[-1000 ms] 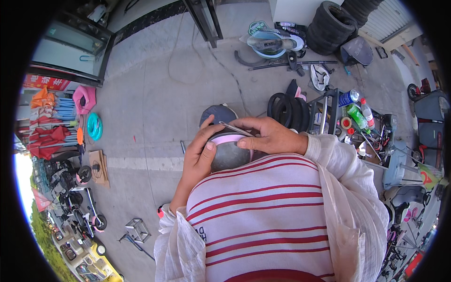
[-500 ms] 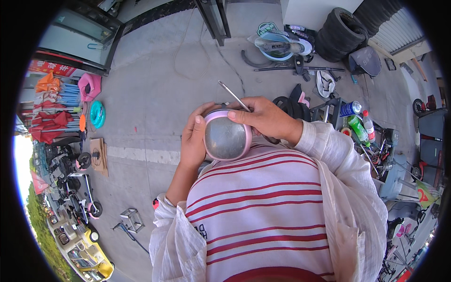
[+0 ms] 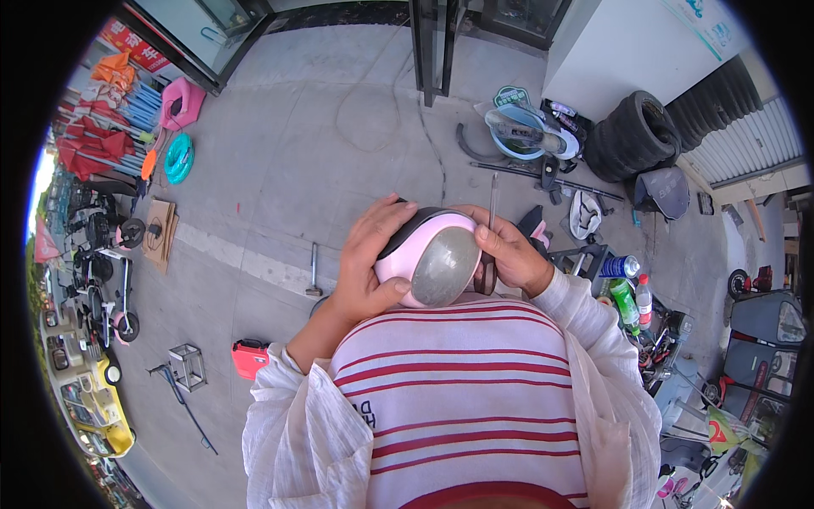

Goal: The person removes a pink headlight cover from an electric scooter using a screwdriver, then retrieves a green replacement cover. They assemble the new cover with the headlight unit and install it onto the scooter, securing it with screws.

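Observation:
My left hand (image 3: 366,263) grips the left side of a pink, rounded housing (image 3: 431,254) with a dusty grey lens face and a black back. It is held in front of my red-and-white striped shirt (image 3: 458,399). My right hand (image 3: 509,250) is closed on its right side and also holds a thin metal tool (image 3: 493,204) that points upward.
On the concrete ground lie a hammer (image 3: 313,271), a red box (image 3: 249,358) and a small wire stand (image 3: 188,365). Stacked tyres (image 3: 632,136), a blue basin (image 3: 519,131), bottles (image 3: 627,301) and scooter parts crowd the right. Toy vehicles (image 3: 93,280) line the left.
The pink housing has been raised and turned so its grey lens faces up towards me. Both hands stayed on it, and the tool now points straight up.

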